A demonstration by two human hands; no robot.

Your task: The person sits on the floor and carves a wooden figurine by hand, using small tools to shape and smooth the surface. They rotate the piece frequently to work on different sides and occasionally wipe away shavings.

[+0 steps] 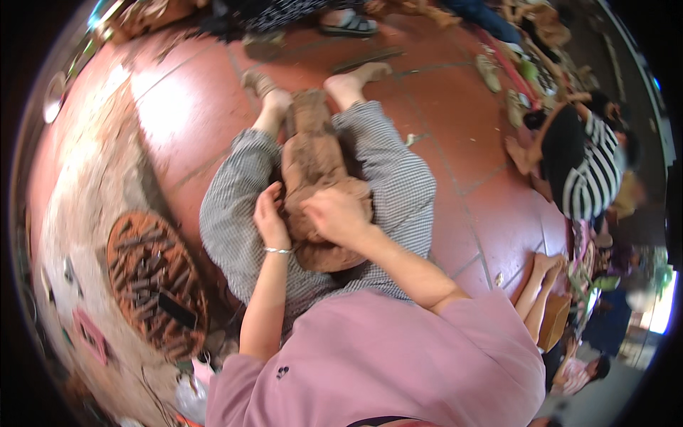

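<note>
A long reddish-brown carved figure [313,153], of wood or clay, lies between my legs with its narrow end pointing away from me. My right hand [338,215] is closed and presses on the broad near part of the figure. Whatever its fingers may hold is hidden. Along the figure's left side is my left hand [270,217], its fingers stretched out and slightly bent, with a bracelet on the wrist. Whether those fingertips touch the surface is hard to tell.
At my left, a round tray [118,245] bears several dark stick-like pieces and a black phone [177,309] on a pale slab [78,213]. A plastic bag [191,397] lies near my left side. A person in stripes [594,167] sits at right; sandals [348,25] appear ahead.
</note>
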